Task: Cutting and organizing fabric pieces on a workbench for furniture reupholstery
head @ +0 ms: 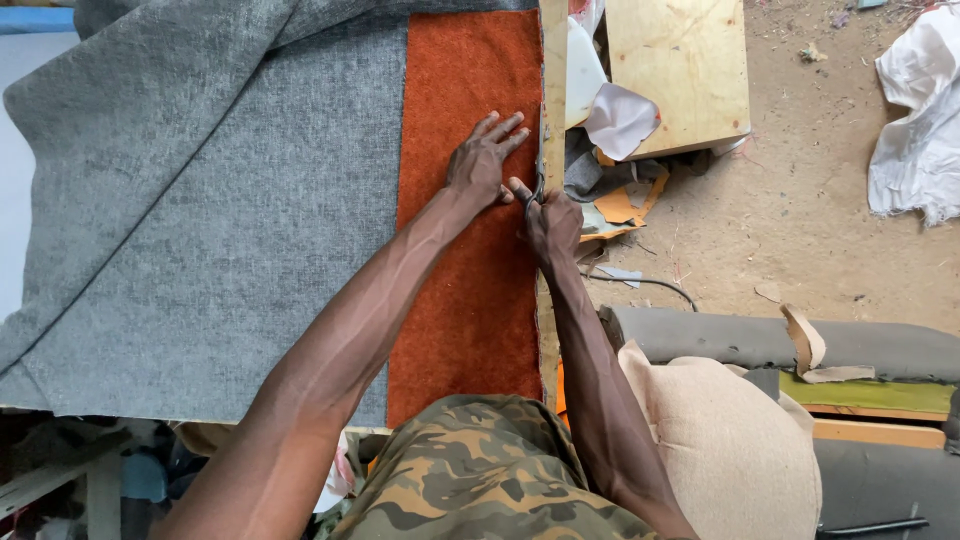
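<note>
Scissors in right hand

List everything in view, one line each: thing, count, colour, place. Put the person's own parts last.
orange fabric: 1, rust orange, flat along the table's right side
grey fabric: 1, grey, spread left of the orange strip
scissors: 1, dark, at the orange strip's right edge, mostly hidden by the right hand
wooden strip: 1, pale wood, along that right edge
plywood board: 1, light brown, upper right on the ground
white cloth: 1, white, far right on the dirt floor
scraps: several, grey, white and orange, below the board
grey roll: 1, grey, right of the table
tan cushion: 1, beige, lower right
camouflage shorts: 1, green-brown, bottom centre
left hand: 1, flat on the orange fabric
right hand: 1, gripping the scissors
</note>
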